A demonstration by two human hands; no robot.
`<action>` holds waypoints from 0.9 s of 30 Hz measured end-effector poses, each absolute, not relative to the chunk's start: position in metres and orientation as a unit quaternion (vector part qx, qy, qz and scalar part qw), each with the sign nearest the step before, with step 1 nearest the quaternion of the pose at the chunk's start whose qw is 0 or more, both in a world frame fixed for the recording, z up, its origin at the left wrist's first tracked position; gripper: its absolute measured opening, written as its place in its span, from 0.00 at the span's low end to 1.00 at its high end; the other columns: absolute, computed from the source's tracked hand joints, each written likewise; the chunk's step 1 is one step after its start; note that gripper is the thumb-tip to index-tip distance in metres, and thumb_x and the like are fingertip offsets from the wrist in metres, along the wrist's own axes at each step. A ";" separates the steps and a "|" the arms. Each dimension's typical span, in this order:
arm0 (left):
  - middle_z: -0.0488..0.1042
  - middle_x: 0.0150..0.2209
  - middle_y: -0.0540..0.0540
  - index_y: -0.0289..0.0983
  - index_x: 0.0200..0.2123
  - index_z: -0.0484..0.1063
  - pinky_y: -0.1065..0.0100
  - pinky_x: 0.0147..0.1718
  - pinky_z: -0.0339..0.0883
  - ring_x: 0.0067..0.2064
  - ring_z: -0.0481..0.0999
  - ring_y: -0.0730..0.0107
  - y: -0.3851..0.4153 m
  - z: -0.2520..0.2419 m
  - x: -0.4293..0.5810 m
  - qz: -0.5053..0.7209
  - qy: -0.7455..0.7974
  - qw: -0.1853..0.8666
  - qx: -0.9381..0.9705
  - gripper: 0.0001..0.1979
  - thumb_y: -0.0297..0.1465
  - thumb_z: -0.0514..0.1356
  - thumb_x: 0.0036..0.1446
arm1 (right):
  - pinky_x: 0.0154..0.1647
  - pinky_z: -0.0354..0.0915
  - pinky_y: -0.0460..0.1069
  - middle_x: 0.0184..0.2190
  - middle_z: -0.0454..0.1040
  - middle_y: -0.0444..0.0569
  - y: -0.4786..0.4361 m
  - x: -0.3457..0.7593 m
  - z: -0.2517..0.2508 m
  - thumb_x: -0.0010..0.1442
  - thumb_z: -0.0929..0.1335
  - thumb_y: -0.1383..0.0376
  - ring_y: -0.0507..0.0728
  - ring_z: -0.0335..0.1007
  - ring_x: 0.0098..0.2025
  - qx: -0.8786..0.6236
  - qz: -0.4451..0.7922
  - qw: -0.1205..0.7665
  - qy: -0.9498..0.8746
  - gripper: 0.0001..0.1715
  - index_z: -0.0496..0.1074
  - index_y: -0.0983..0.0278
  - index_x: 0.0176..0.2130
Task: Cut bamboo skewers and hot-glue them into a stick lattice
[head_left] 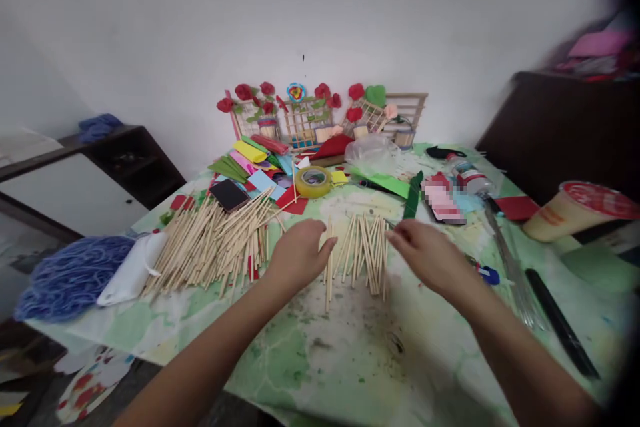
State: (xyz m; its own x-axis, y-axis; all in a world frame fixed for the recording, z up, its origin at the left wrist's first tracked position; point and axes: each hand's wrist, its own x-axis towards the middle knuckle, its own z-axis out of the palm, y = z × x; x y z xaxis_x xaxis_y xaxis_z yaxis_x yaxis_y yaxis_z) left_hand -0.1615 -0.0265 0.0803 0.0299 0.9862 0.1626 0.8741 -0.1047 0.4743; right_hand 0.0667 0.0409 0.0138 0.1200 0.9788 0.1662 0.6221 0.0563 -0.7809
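Note:
My left hand [301, 252] is over the middle of the table, thumb apart from the curled fingers and nothing seen between them. Just right of its thumb lie a few thin wooden sticks [329, 280]. A small spread of similar sticks [364, 250] lies between my two hands, roughly pointing away from me. At the right edge of that spread is my right hand [425, 252], its fingertips pressed together. Whatever they may pinch is hidden. Left of my left hand is a large heap of wooden sticks [205, 243].
Blue yarn [75, 273] and a phone [229, 195] are at left. Behind are a tape roll [313, 181], coloured paper [250, 151] and stick frames with red paper flowers [323, 91]. A bottle [470, 177], a cup [565, 213] and a black rod [560, 320] stand or lie right.

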 end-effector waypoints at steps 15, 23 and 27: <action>0.77 0.31 0.38 0.32 0.30 0.75 0.68 0.35 0.63 0.35 0.75 0.63 0.055 0.011 -0.116 0.191 0.677 0.251 0.665 0.12 0.28 0.52 0.50 | 0.35 0.61 0.51 0.34 0.74 0.61 0.041 0.004 0.006 0.56 0.62 0.62 0.63 0.72 0.38 -0.631 0.218 0.260 -0.698 0.13 0.70 0.69 0.37; 0.76 0.28 0.42 0.31 0.30 0.75 0.69 0.29 0.65 0.28 0.73 0.67 0.056 -0.012 -0.118 0.284 0.622 0.361 0.634 0.15 0.28 0.48 0.51 | 0.40 0.64 0.49 0.39 0.75 0.53 0.044 0.001 -0.013 0.54 0.62 0.66 0.58 0.71 0.41 -0.594 0.289 0.350 -0.664 0.16 0.68 0.67 0.43; 0.74 0.25 0.44 0.30 0.29 0.74 0.69 0.26 0.64 0.26 0.71 0.68 0.057 -0.019 -0.118 0.308 0.604 0.406 0.613 0.16 0.29 0.47 0.52 | 0.38 0.63 0.49 0.39 0.74 0.53 0.042 0.000 -0.009 0.51 0.62 0.67 0.59 0.70 0.42 -0.602 0.282 0.333 -0.669 0.18 0.67 0.67 0.44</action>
State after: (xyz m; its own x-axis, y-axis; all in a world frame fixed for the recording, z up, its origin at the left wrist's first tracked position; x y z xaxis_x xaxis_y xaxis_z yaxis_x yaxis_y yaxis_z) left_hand -0.1183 0.0570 -0.0195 0.0815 0.9904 -0.1115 0.4904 0.0576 0.8696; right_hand 0.0003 0.0425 -0.0086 -0.0539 0.9929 0.1064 0.6171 0.1169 -0.7782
